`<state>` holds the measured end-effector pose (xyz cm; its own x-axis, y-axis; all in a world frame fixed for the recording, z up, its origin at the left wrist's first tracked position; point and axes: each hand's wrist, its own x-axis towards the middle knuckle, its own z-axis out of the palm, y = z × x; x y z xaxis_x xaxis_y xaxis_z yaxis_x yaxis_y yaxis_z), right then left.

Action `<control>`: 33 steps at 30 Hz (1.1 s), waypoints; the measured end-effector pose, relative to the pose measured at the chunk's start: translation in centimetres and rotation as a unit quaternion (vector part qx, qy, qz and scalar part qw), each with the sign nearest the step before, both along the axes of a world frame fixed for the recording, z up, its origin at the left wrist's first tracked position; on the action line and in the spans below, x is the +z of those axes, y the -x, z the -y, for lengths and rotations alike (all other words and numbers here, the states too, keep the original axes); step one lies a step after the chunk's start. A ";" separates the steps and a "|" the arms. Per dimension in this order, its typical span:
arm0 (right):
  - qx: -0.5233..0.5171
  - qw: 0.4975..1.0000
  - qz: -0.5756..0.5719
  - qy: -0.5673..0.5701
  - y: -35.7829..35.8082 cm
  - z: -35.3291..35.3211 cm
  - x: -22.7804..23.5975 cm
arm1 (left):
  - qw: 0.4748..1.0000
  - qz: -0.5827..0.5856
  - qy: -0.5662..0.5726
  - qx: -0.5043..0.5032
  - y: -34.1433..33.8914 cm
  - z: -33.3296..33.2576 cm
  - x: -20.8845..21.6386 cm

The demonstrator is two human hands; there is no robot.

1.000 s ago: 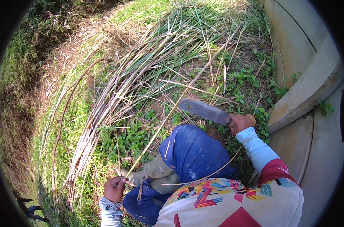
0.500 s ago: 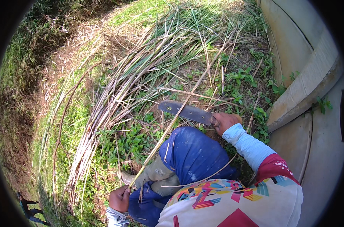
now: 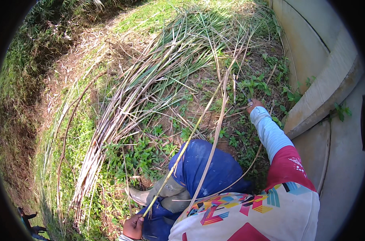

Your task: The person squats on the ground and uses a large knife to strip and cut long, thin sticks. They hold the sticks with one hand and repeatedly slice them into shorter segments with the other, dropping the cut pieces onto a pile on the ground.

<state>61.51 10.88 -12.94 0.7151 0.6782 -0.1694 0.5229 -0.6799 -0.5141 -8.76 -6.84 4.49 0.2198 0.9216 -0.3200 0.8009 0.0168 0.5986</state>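
Left hand (image 3: 133, 227), right of the stalk pile's (image 3: 126, 96) near end, is pinching a yellow-green stalk (image 3: 185, 147) between thumb and fingers; the stalk is slanting away right of the pile, over the blue-trousered knee (image 3: 230, 168). Right hand (image 3: 255, 105), farther right of the pile, is gripping a knife (image 3: 242, 90), fingers closing round the handle, blade showing near edge-on. Pale dry strip (image 3: 216, 138) is running right of the pile too, meeting the stalk's far part; can't tell if attached.

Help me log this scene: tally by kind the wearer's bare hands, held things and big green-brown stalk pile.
Bare left hand, right hand: 2
Long yellow-green stalk: 1
Grey metal blade: 1
Big green-brown stalk pile: 1
Total: 5
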 end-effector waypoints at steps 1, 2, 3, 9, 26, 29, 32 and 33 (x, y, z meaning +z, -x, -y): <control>0.015 0.999 -0.044 0.028 2.1 0.8 1.0 | 1.000 -0.013 -0.014 -0.015 -1.1 0.0 -0.2; 0.020 0.998 -0.053 0.020 2.9 2.3 -0.1 | 0.999 -0.024 -0.028 -0.039 -1.9 -0.4 -0.7; 0.047 0.997 -0.052 0.009 5.6 3.6 1.0 | 0.998 0.021 0.006 -0.054 -1.5 -0.5 -1.5; 0.102 0.993 -0.060 -0.009 11.7 8.9 1.9 | 0.978 0.011 0.209 -0.011 -6.2 -3.7 -2.5; 0.370 0.918 0.069 -0.125 16.8 8.7 3.5 | 0.996 0.087 0.024 -0.016 -15.4 -10.5 -4.1; 0.276 0.958 0.050 -0.059 12.4 6.4 4.1 | 0.997 0.079 0.018 -0.015 -13.2 -8.4 -3.1; 0.076 0.996 -0.018 0.047 6.3 3.0 5.7 | 0.997 0.073 0.034 -0.016 -12.2 -6.5 -2.1; 0.004 0.999 -0.010 0.036 2.9 1.9 2.4 | 0.994 0.090 0.061 -0.015 -11.7 -6.3 -2.9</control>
<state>58.61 8.94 -10.50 0.7062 0.6687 -0.2326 0.5177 -0.7118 -0.4746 2.98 -0.57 1.58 0.3096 0.8707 -0.3821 0.6828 0.0761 0.7266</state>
